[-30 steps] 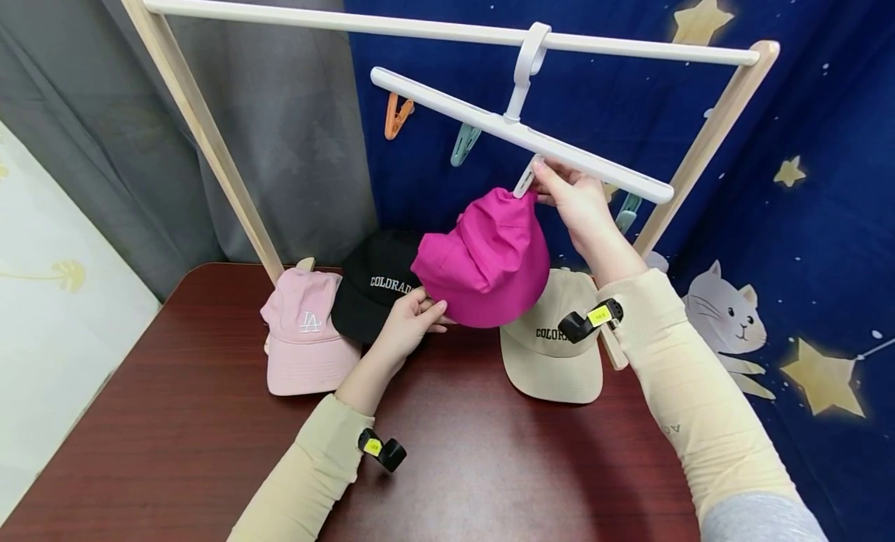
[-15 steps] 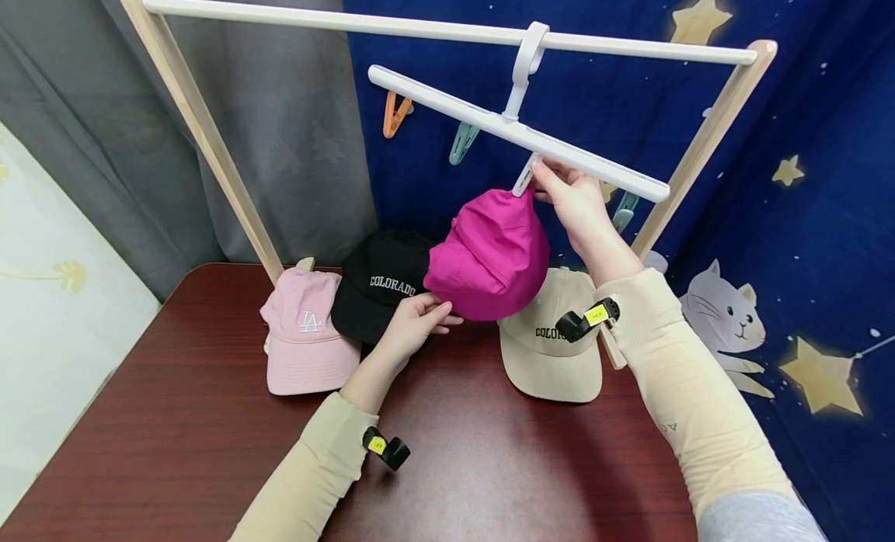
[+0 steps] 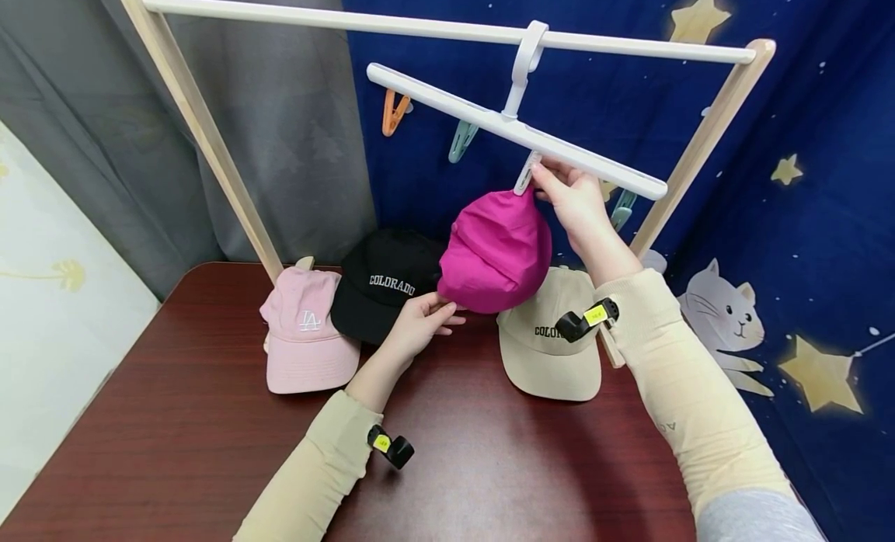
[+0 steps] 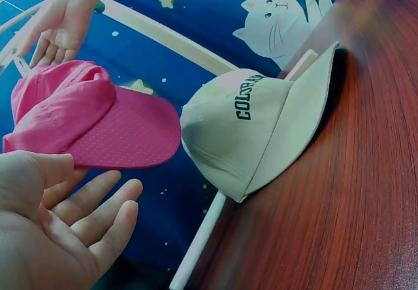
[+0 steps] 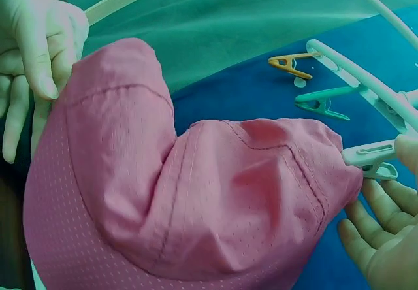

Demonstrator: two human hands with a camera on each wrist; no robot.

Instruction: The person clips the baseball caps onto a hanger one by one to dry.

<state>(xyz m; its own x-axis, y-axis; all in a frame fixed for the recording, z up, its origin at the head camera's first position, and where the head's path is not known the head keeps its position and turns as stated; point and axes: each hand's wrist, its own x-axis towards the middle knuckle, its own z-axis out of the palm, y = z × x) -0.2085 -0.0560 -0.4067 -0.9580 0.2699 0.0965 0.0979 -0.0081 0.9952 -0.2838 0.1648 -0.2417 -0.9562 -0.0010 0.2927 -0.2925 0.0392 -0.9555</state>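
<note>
A magenta cap (image 3: 495,251) hangs crumpled from a white clip (image 3: 527,173) under a tilted white hanger (image 3: 594,161). The clip's jaws bite the cap's edge, as the right wrist view also shows with the clip (image 5: 369,154). My right hand (image 3: 576,204) pinches the clip, thumb on its near side. Low on the cap's left side, my left hand (image 3: 414,324) pinches the edge between thumb and forefinger; its other fingers are spread in the left wrist view, below the cap's dotted brim (image 4: 134,130).
The hanger hooks over a rail (image 3: 336,22) of a wooden rack. Orange (image 3: 395,112) and teal (image 3: 462,141) clips hang left, another teal clip (image 3: 622,210) right. On the table (image 3: 489,449) lie pink (image 3: 311,332), black (image 3: 388,282) and beige (image 3: 552,340) caps.
The left hand has shifted slightly right, bringing the magenta cap's left side rightward and its lower edge up. The right hand stays at the clip; the hanger has hardly moved.
</note>
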